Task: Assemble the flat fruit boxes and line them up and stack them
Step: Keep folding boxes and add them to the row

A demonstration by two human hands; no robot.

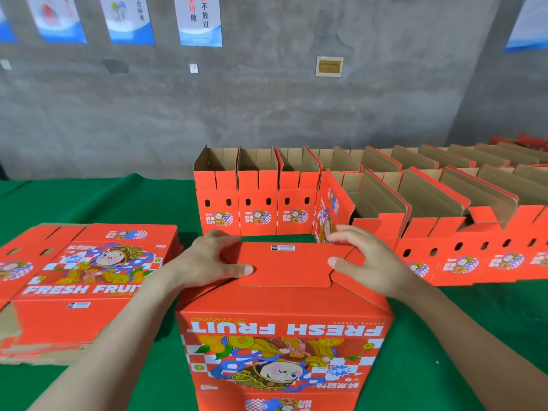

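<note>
An upside-down red fruit box [281,330] with "FRESH FRUIT" print stands in front of me on the green table. Its bottom flaps [287,268] face up, folded flat and interlocked. My left hand [210,259] lies on the left part of these flaps, thumb pressed onto the middle flap. My right hand [364,259] lies on the right part, thumb on the flap edge and fingers bent over the far edge. A stack of flat unfolded boxes [86,280] lies to the left.
Assembled open boxes [258,200] stand in rows behind, running off to the right [444,203]. A grey concrete wall with posters [198,19] rises behind the table. Green cloth [98,197] shows at the left rear and near right.
</note>
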